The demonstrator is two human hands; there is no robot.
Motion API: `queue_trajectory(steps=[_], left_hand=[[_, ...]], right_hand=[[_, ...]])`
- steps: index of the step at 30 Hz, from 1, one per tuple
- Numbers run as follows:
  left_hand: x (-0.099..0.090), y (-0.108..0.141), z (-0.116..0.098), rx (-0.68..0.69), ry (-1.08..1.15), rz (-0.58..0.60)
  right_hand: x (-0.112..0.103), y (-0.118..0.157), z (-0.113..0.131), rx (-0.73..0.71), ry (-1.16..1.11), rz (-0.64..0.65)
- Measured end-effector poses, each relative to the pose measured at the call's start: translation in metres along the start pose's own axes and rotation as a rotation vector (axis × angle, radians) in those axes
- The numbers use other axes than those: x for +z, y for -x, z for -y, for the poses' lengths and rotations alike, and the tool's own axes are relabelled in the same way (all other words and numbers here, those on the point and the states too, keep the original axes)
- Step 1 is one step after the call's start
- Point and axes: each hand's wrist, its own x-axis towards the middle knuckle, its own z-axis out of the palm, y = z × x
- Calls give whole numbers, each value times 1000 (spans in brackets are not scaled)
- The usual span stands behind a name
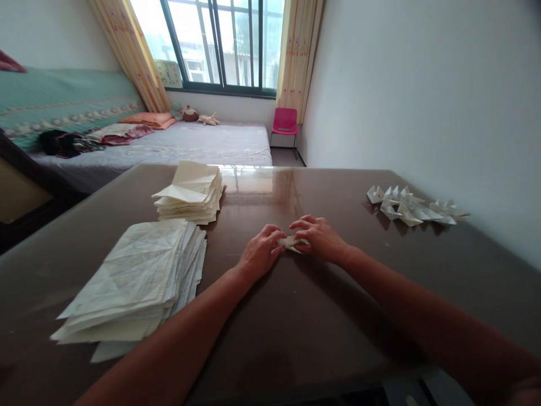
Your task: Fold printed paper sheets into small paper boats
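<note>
Over the middle of the brown table, a small piece of folded paper (pixel 291 243) lies between my two hands. My left hand (pixel 262 250) pinches its left end with thumb and fingers. On the other end, my right hand (pixel 319 239) grips with bent fingers, the thumb side low against the paper. Parts of the folded paper are hidden behind the fingers, so its exact shape cannot be made out. Left of my left forearm is a large stack of creased, written-on sheets (pixel 139 265).
Behind that stack stands a second pile of cream paper (pixel 190 194). Several folded paper boats (pixel 408 207) sit together at the table's right side, near the white wall. Past the far edge of the table (pixel 270 332) are a bed (pixel 228 144) and a pink chair (pixel 285 121).
</note>
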Motion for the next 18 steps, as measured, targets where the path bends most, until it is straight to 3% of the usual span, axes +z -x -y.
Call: queue_trajectory(steps=[6, 12, 18], left_hand=[[8, -2, 3, -22, 43, -6], [10, -3, -1, 1, 3, 4], [5, 0, -1, 20, 29, 22]], right_hand=[[-9, -6, 7, -78, 38, 28], [1, -2, 17, -39, 32, -34], [2, 2, -3, 59, -160, 39]])
